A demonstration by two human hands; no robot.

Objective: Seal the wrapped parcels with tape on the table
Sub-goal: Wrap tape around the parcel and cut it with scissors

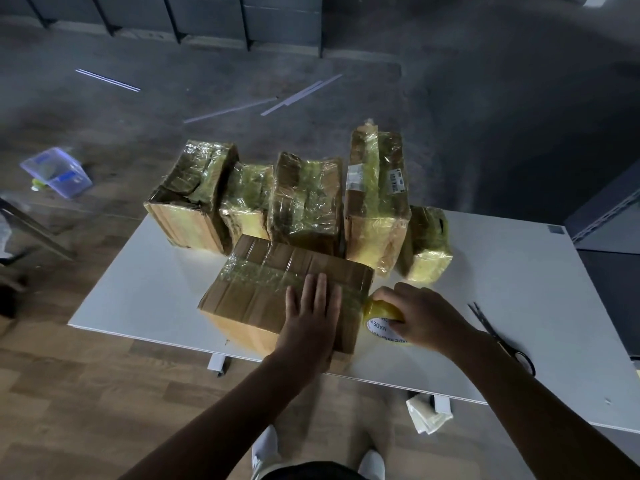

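Note:
A brown cardboard parcel (263,289) lies at the near edge of the white table (519,306), with a band of yellowish tape running across its top. My left hand (311,313) presses flat on that top, fingers straight, over the tape band. My right hand (422,313) grips a yellow tape roll (381,311) at the parcel's right end, and the tape runs from the roll onto the parcel. Behind stand several parcels wrapped in yellowish tape (304,199), in a row.
Black scissors (498,336) lie on the table to the right of my right hand. A clear plastic tub (57,171) sits on the floor at the left, a crumpled white bag (427,415) under the table's front edge. My shoes show at the bottom.

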